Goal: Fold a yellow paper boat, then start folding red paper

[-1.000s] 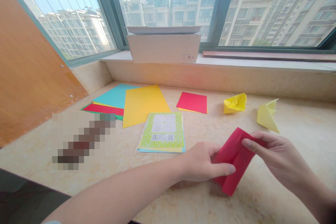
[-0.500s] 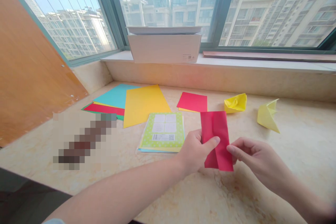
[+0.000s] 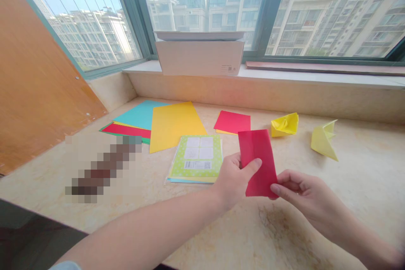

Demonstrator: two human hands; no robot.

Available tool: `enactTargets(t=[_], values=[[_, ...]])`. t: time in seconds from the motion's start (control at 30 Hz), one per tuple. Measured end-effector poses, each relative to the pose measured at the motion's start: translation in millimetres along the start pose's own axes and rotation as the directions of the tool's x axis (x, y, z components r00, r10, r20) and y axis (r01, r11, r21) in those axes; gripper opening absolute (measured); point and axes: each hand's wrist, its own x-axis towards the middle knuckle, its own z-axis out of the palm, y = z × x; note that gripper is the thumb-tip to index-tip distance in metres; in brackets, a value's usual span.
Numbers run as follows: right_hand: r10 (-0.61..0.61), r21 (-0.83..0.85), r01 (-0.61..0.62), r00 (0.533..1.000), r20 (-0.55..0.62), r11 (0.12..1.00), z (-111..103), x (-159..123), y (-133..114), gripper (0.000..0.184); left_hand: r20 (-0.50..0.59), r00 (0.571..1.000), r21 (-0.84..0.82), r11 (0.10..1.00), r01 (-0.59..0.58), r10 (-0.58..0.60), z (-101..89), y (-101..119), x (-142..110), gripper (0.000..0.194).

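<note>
Since the earlier frame, the right hand (image 3: pixel 303 190) is sliding from the side edge down to the lower right corner of the red paper (image 3: pixel 261 147), whose middle seam is showing less.

In the head view, the red paper is standing tilted over the desk (image 3: pixel 234 236), between the packet (image 3: pixel 198 171) and the yellow shape (image 3: pixel 284 125). The left hand (image 3: pixel 232 177) is gripping its left edge — thumb lying across the front, fingers going behind — with the grip closing nearly flat. The right hand is pinching that corner, thumb and fingertips almost meeting.

Being folded, the paper is probably feeling light and springy, crisp at its creases yet easily dented — its edges and corners are offering the safest hold.
</note>
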Motion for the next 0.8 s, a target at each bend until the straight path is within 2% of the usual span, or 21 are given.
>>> enactTargets(t=[0.17,0.33,0.4,0.5,0.63,0.8], values=[[0.081,0.031,-0.084,0.993,0.089,0.996,-2.5,-4.4,-2.8,0.028,0.006,0.999,0.014,0.999,-0.048,0.048,-0.4,6.8,-0.6,0.03],[0.004,0.098,-0.019,0.989,0.147,0.995,-2.5,-7.4,-10.3,0.029,0.042,0.998,0.031,0.999,-0.039,0.038,0.7,6.7,-1.2,0.031],[-0.024,0.085,0.016,0.995,0.093,0.996,-1.9,-6.7,-12.0,0.034,0.07,0.997,0.026,1.0,-0.015,0.013,1.6,3.9,-1.8,0.032],[-0.04,-0.02,0.04,0.999,-0.008,0.999,-1.7,-4.6,-11.4,0.04,0.111,0.994,0.034,0.999,-0.003,-0.001,2.8,0.8,-3.4,0.03],[-0.065,-0.092,0.062,0.997,-0.029,0.994,-2.5,-2.7,-8.1,0.041,0.124,0.992,0.044,0.999,-0.02,0.015,3.0,-0.3,-4.2,0.028],[-0.058,-0.061,0.053,0.994,-0.092,0.997,-3.5,-0.1,-4.2,0.04,0.11,0.992,0.04,0.997,-0.065,0.061,3.1,-0.2,-2.1,0.037]])
